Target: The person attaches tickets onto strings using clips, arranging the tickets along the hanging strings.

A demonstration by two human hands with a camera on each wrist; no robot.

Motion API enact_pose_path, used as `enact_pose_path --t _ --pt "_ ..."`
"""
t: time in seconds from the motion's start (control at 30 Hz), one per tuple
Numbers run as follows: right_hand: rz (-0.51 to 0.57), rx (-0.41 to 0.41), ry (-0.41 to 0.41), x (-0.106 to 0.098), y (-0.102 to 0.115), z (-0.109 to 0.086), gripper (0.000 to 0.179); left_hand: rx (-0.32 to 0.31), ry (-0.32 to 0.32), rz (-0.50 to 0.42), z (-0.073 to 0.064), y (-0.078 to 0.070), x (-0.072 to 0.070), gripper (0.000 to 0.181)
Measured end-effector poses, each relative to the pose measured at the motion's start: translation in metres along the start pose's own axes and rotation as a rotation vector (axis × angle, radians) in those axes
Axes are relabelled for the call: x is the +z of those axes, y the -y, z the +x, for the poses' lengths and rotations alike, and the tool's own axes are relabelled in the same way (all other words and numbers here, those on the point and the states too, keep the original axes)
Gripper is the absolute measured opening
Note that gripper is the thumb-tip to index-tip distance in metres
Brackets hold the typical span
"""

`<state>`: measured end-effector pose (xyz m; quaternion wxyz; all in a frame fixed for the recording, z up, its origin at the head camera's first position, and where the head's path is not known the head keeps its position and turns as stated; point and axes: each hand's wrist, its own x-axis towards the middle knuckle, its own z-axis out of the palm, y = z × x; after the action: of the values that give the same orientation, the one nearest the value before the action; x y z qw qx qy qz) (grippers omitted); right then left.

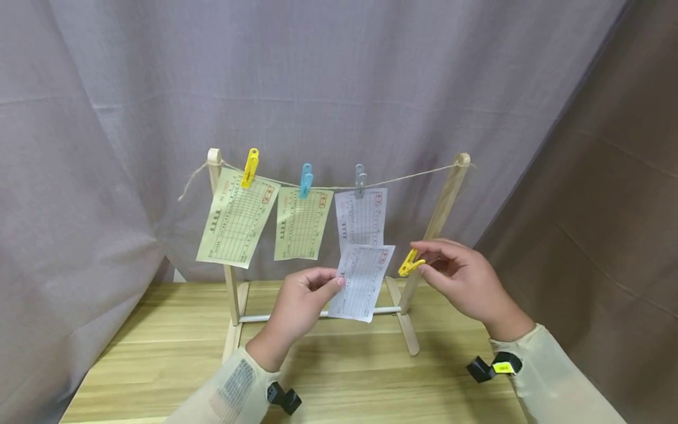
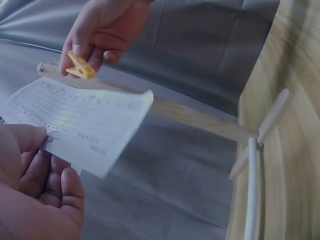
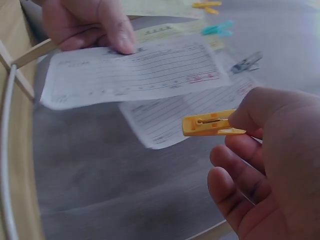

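Observation:
My left hand (image 1: pixel 307 300) pinches a white printed slip (image 1: pixel 362 282) by its left edge, thumb on the face. In the head view this slip overlaps the lower part of a white slip (image 1: pixel 365 212) hanging from the string by a grey clothespin (image 1: pixel 360 181). Between thumb and fingertips, my right hand (image 1: pixel 466 277) pinches a yellow clothespin (image 1: pixel 409 264), just right of the held slip and apart from it. The right wrist view shows the yellow clothespin (image 3: pixel 210 123) side-on, in front of the papers.
A string (image 1: pixel 413 175) spans two wooden posts (image 1: pixel 445 203). Two yellowish slips hang on its left half, under a yellow clothespin (image 1: pixel 251 168) and a blue clothespin (image 1: pixel 306 181). A white rod (image 1: pixel 256 318) joins the stand's feet on the wooden table (image 1: pixel 339 377). Grey curtain (image 1: pixel 339 76) hangs behind.

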<state>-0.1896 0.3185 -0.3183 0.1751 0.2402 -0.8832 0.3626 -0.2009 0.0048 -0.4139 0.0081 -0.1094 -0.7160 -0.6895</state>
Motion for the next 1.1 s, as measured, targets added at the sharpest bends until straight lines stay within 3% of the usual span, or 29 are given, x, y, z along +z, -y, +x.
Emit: enact_pose_path --t 0.27,0.43,0.63,0.8,1.1 --pt "-0.016 -0.072 -0.057 -0.026 0.025 0.018 0.049 0.045 -0.019 0.025 0.003 -0.011 -0.001 0.019" --pt "-0.013 -0.076 -0.096 -0.039 0.044 0.031 0.049 0.026 0.003 -0.046 0.013 -0.021 0.004 0.022" --pt "-0.091 -0.099 -0.132 -0.05 0.063 0.045 0.051 -0.023 0.002 -0.137 0.022 -0.034 0.013 0.024" --pt "-0.157 -0.133 -0.166 -0.057 0.071 0.057 0.047 -0.019 0.016 -0.184 0.028 -0.043 0.022 0.026" --pt "-0.212 -0.086 -0.225 -0.07 0.083 0.075 0.033 0.012 0.036 -0.136 0.041 -0.066 0.033 0.024"
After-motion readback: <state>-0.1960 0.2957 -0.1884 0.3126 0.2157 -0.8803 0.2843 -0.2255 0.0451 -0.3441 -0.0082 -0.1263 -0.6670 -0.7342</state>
